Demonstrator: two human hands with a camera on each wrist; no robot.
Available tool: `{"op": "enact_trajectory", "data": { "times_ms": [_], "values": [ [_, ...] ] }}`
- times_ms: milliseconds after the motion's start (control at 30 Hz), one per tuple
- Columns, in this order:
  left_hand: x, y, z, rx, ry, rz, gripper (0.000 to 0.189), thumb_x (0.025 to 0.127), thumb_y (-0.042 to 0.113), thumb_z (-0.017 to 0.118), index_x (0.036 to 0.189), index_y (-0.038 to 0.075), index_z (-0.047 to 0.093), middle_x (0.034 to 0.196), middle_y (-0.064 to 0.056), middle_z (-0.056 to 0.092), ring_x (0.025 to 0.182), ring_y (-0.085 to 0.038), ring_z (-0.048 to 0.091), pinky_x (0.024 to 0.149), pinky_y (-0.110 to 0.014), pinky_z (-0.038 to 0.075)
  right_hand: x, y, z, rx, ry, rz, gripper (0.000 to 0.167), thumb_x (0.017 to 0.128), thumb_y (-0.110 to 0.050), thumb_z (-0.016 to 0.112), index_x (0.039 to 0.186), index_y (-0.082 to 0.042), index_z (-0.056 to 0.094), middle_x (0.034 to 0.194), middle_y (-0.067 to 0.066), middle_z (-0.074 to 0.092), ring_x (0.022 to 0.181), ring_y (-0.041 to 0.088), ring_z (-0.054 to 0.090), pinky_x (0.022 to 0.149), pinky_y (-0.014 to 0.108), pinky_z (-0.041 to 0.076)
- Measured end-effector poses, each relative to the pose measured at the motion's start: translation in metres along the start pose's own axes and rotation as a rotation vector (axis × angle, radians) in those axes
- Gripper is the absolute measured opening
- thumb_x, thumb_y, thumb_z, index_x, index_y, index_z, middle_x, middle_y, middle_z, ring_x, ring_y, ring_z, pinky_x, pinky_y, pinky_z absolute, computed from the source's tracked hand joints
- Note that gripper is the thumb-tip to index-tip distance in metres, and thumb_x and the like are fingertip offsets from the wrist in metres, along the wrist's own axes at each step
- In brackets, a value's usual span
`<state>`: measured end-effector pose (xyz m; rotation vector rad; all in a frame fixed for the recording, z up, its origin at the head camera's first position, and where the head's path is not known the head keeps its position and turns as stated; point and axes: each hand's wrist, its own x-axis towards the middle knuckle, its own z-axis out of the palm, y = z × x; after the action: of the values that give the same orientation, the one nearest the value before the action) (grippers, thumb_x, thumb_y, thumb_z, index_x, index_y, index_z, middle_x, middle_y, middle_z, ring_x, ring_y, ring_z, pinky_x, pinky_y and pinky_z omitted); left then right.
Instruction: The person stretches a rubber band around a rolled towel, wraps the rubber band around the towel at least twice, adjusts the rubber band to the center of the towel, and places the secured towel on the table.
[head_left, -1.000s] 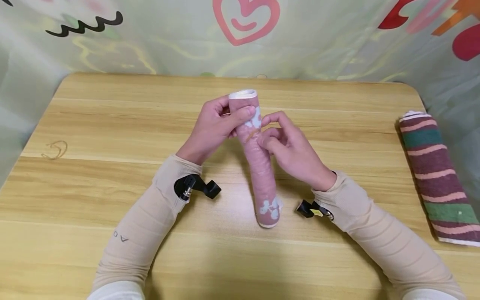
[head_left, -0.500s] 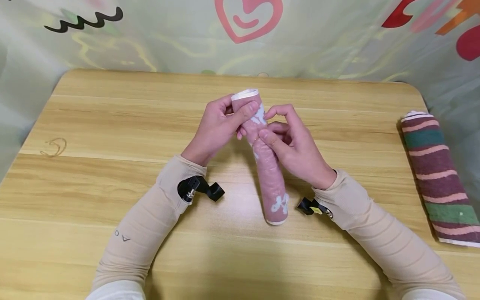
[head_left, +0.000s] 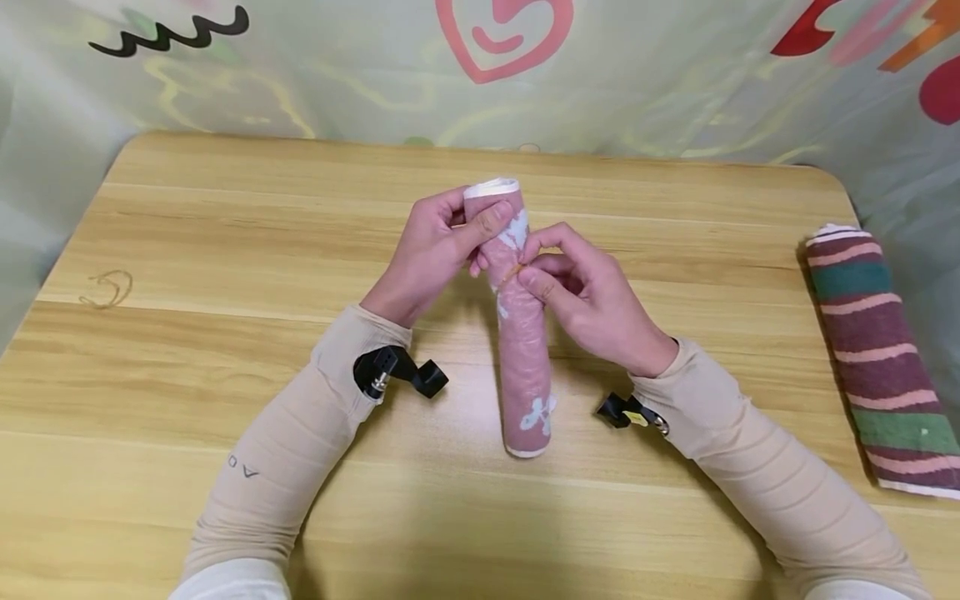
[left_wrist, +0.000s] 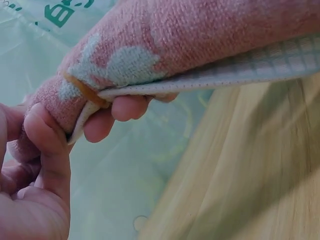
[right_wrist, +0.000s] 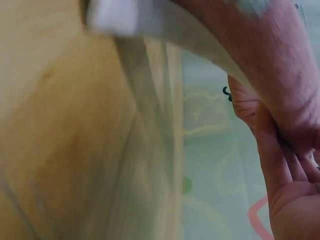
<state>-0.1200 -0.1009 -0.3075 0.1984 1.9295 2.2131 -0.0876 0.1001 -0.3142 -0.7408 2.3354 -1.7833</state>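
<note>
A pink rolled towel (head_left: 525, 358) with pale blue flower patches and white ends slants across the middle of the head view. My left hand (head_left: 435, 250) grips its far end, thumb lying across the front and fingers behind. An orange-brown rubber band (head_left: 510, 274) runs round the roll just below that thumb. With thumb and forefinger my right hand (head_left: 588, 296) pinches the band at the roll's right side. In the left wrist view the band (left_wrist: 86, 91) crosses a blue patch and the towel's white edge. The right wrist view shows the pink roll (right_wrist: 280, 60) partly blurred.
A second rolled towel (head_left: 873, 354), striped maroon, pink and green, lies at the table's right side. Thin tan loops (head_left: 108, 289) lie on the wooden table (head_left: 225, 225) at the left. A patterned curtain (head_left: 337, 67) hangs behind the far edge.
The towel's near end swung right, then back left. My right fingers hid most of the band half a second ago; now it shows again between them and the roll.
</note>
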Motion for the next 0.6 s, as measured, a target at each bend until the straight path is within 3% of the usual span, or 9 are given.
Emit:
{"op": "enact_trajectory", "data": {
  "times_ms": [167, 400, 600],
  "values": [
    [0.000, 0.000, 0.000, 0.011, -0.001, 0.008, 0.029, 0.101, 0.013, 0.067, 0.124, -0.003, 0.068, 0.087, 0.001, 0.066, 0.061, -0.008, 0.052, 0.049, -0.019, 0.043, 0.001, -0.001, -0.006, -0.077, -0.078, 0.004, 0.018, 0.098, 0.003, 0.064, 0.115, 0.002, 0.058, 0.105, 0.017, 0.078, 0.096, 0.007, 0.076, 0.072, 0.024, 0.062],
    [-0.001, 0.002, 0.000, 0.036, -0.023, 0.009, 0.026, 0.100, 0.015, 0.068, 0.119, -0.003, 0.070, 0.087, 0.001, 0.068, 0.060, -0.008, 0.051, 0.049, -0.019, 0.043, 0.003, -0.001, -0.013, -0.156, -0.176, -0.027, 0.014, 0.099, 0.000, 0.064, 0.111, -0.001, 0.058, 0.103, 0.012, 0.076, 0.098, 0.016, 0.077, 0.074, 0.027, 0.064],
    [-0.002, 0.003, 0.001, 0.048, -0.018, 0.013, 0.026, 0.101, 0.015, 0.068, 0.119, -0.002, 0.070, 0.086, 0.002, 0.067, 0.061, -0.008, 0.051, 0.049, -0.019, 0.042, 0.001, 0.001, -0.014, -0.198, -0.180, -0.088, 0.015, 0.098, 0.001, 0.066, 0.112, -0.001, 0.060, 0.101, 0.010, 0.078, 0.091, 0.006, 0.075, 0.071, 0.026, 0.064]
  ]
}}
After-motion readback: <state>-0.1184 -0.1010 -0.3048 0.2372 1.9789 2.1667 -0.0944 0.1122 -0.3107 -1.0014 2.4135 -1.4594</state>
